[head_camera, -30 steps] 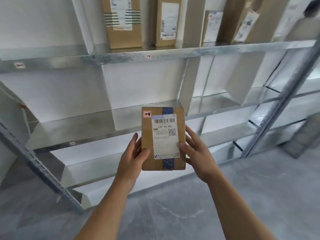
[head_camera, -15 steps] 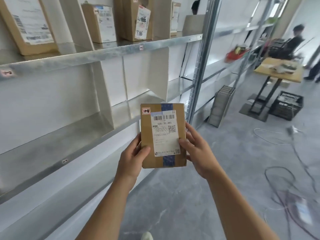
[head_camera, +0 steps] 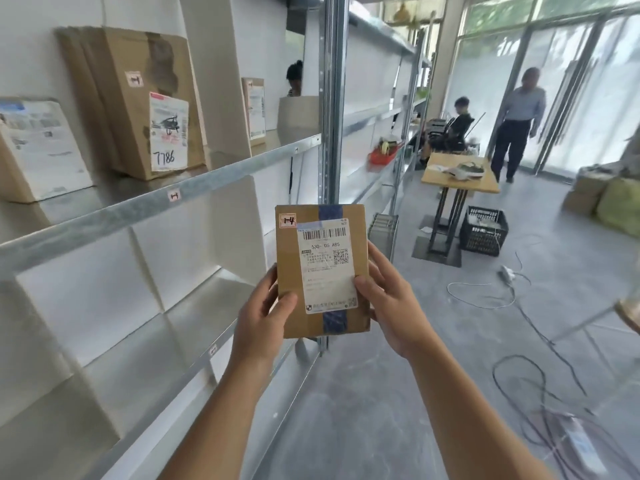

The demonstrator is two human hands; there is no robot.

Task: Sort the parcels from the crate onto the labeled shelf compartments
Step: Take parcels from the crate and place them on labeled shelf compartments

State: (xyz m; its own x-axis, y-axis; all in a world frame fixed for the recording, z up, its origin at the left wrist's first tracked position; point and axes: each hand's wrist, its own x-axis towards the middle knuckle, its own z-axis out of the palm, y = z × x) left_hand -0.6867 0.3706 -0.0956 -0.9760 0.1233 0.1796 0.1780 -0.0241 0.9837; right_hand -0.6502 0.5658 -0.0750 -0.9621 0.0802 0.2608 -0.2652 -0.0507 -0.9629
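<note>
Though the parcel (head_camera: 322,268) stands upright, small print blurs.

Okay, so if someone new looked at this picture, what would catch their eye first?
First the brown parcel with a white shipping label, held upright at centre between the left hand and the right hand. Next, the tall box marked 7786 standing on the upper shelf at left. Beyond, at right, a black crate sits on the floor by a wooden table.
</note>
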